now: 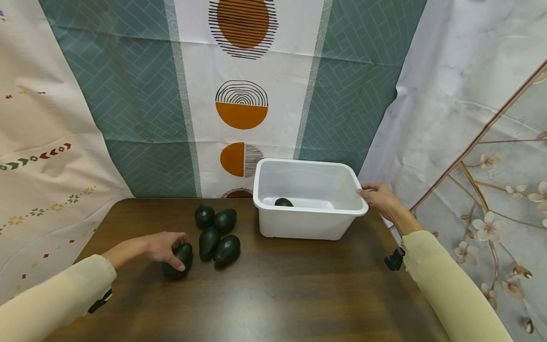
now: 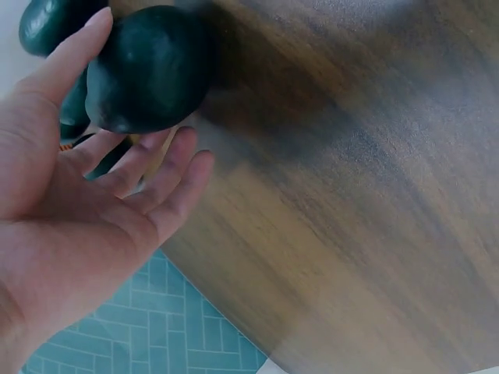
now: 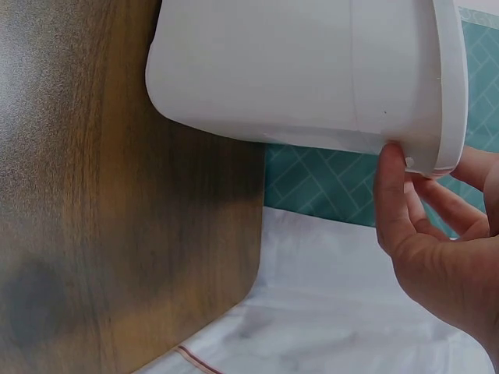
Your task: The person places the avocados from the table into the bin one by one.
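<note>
My left hand [image 1: 161, 245] holds a dark green avocado [image 1: 185, 254] at the left of the table, thumb on the near side and fingers over the far side. The left wrist view shows that avocado [image 2: 152, 74] between the thumb and the bent fingers. Just to its right lies a group of several more avocados [image 1: 209, 243]. My right hand [image 1: 381, 198] grips the right end of a white plastic bin [image 1: 299, 224] at its rim. Seen from the right wrist, the fingers [image 3: 392, 195] touch the bin's outer wall under the lip. One avocado [image 1: 283, 202] lies inside the bin, partly hidden by the front rim.
The brown wooden table [image 1: 273, 294] has rounded back corners. A patterned curtain [image 1: 141, 118] hangs right behind it, close to the bin's back. Pale printed cloths [image 1: 461, 142] hang along both sides. Dark wrist straps [image 1: 395, 259] show at the sleeves.
</note>
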The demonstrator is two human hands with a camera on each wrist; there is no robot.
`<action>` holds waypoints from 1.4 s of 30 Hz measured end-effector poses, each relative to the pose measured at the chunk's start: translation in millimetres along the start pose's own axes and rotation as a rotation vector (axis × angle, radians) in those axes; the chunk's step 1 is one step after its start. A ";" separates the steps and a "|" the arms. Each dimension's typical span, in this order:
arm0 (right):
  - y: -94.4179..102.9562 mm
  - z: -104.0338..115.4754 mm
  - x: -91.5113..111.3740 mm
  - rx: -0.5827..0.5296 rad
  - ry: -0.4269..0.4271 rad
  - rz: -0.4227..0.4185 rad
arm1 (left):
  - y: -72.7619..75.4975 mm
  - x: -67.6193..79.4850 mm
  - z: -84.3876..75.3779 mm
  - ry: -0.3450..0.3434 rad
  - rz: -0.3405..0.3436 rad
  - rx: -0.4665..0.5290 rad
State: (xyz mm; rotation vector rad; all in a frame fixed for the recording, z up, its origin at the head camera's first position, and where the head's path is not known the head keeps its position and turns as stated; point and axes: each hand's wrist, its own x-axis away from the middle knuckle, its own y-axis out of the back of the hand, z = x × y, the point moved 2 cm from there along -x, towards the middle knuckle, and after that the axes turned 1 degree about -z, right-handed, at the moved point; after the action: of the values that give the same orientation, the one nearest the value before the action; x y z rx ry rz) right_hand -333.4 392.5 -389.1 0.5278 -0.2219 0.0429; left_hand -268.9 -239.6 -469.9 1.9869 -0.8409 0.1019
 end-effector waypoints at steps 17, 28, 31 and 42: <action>-0.7 0.1 0.0 0.007 -0.007 -0.023 | -4.1 1.8 -0.8 0.015 0.025 0.071; -2.0 -0.6 -0.1 0.012 0.007 -0.028 | -8.8 0.9 -1.6 -0.011 0.011 0.103; -1.7 -1.6 -0.3 0.012 0.010 -0.037 | -9.0 -1.7 -1.3 -0.043 -0.005 0.062; -2.6 -1.9 0.0 0.024 0.022 -0.043 | -9.9 -1.0 0.8 -0.085 -0.013 0.066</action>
State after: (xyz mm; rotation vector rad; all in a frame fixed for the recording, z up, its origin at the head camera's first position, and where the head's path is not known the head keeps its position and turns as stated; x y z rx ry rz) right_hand -332.8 391.2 -392.0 0.5559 -0.1888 0.0093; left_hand -264.0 -236.5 -478.0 2.0707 -0.8890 0.0389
